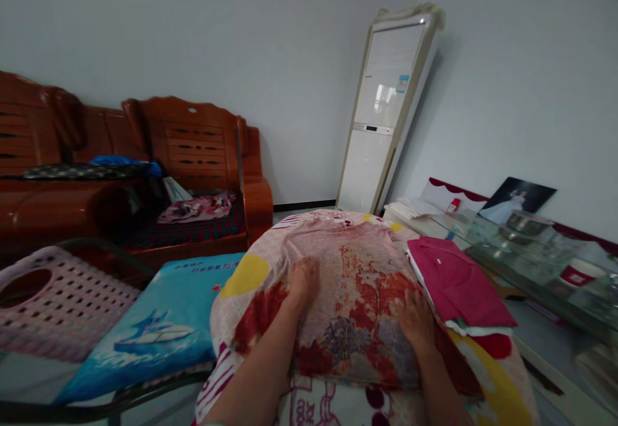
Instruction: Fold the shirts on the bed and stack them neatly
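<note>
Sofa at back left, AC at back right; neither in play. The surface sat between them and the person, round-edged, under a patterned cover.

Shirt was the piece being worked. It lay spread across the middle of the surface, pale toward the far end, red and grey blotches toward the near end. Status: laid out, close to flat, a few wrinkles left, both sides spread outward. No fold in it that I could see, so I'd call this one at the spreading/smoothing stage, with any folding not begun.

Blue cushion was off to the left, apart from the shirt. Pink bundle lay crumpled on the sofa; couldn't tell whether it belonged to this work.

Pile was the finished part: magenta piece on top, white and greenish layers below, folded flat, right side of the surface, just beside the shirt. Exact count unclear.

Left hand rested on the shirt's left half, fingers bent; couldn't tell if it pinched fabric. Right hand lay on the right half, palm down, fingers spread, gripping nothing. The two were well apart.
</note>
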The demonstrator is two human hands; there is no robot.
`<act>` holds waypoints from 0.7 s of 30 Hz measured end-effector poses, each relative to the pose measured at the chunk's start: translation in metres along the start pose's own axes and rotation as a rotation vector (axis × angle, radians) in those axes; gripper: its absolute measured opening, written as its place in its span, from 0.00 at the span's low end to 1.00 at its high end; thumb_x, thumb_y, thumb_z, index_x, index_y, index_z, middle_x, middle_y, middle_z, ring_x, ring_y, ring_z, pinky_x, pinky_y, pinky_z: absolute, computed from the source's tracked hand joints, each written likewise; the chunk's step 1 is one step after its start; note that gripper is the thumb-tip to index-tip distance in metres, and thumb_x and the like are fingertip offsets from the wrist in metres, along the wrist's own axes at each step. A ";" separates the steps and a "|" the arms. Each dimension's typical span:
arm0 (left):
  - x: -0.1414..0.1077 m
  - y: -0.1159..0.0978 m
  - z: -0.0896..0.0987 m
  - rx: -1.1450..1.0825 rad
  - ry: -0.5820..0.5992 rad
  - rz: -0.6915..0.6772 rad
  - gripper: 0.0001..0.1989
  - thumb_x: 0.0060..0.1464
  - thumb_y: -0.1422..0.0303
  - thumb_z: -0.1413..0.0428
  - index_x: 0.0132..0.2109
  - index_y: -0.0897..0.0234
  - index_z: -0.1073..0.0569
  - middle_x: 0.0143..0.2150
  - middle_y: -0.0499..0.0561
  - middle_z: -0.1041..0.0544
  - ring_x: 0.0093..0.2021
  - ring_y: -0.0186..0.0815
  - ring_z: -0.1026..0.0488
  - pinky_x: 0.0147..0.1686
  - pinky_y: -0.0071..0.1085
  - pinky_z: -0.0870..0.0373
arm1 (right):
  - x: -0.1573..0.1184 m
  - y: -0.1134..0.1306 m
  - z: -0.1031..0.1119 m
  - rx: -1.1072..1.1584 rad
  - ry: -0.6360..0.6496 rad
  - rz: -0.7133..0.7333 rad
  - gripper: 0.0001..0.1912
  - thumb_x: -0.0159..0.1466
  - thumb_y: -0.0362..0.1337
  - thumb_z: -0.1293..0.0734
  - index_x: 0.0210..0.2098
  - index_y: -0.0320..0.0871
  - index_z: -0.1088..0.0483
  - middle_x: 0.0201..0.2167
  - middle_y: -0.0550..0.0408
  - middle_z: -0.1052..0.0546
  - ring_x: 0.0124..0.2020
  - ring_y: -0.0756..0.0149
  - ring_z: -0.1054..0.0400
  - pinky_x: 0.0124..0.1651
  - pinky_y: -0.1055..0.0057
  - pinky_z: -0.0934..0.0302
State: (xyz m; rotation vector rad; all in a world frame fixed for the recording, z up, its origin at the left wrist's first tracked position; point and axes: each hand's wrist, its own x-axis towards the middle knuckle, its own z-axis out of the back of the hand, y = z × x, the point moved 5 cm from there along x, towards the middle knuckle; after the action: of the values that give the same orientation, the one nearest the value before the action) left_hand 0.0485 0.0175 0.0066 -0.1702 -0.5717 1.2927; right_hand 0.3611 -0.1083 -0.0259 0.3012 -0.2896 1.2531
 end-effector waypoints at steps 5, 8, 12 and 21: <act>0.001 0.066 0.039 0.165 -0.068 0.313 0.18 0.57 0.75 0.54 0.53 0.67 0.28 0.56 0.61 0.28 0.57 0.43 0.32 0.56 0.39 0.42 | -0.001 0.001 0.000 -0.024 0.041 -0.027 0.25 0.65 0.42 0.45 0.56 0.38 0.32 0.58 0.38 0.33 0.61 0.46 0.44 0.60 0.53 0.51; 0.000 0.083 0.051 0.199 -0.068 0.371 0.16 0.55 0.76 0.52 0.48 0.70 0.26 0.49 0.63 0.24 0.51 0.41 0.28 0.50 0.31 0.37 | -0.001 0.001 0.000 -0.036 0.051 -0.053 0.26 0.65 0.43 0.46 0.57 0.36 0.34 0.58 0.37 0.34 0.62 0.47 0.44 0.60 0.54 0.52; -0.006 0.092 0.060 0.198 -0.028 0.450 0.15 0.55 0.73 0.52 0.47 0.68 0.25 0.45 0.62 0.22 0.47 0.42 0.25 0.43 0.30 0.34 | 0.000 -0.001 -0.001 -0.043 0.041 -0.075 0.27 0.66 0.44 0.46 0.59 0.35 0.36 0.58 0.36 0.34 0.62 0.49 0.44 0.60 0.55 0.52; -0.026 0.103 0.074 0.187 0.189 0.366 0.19 0.57 0.55 0.52 0.39 0.64 0.24 0.41 0.60 0.21 0.42 0.45 0.25 0.37 0.33 0.34 | 0.001 0.001 -0.002 -0.010 0.011 -0.066 0.27 0.66 0.44 0.46 0.58 0.33 0.34 0.58 0.36 0.34 0.62 0.48 0.44 0.61 0.56 0.52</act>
State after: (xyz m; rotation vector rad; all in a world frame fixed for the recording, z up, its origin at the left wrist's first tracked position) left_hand -0.0801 0.0079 0.0176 -0.2466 -0.2609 1.6563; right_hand 0.3605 -0.1061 -0.0271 0.2932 -0.2744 1.1876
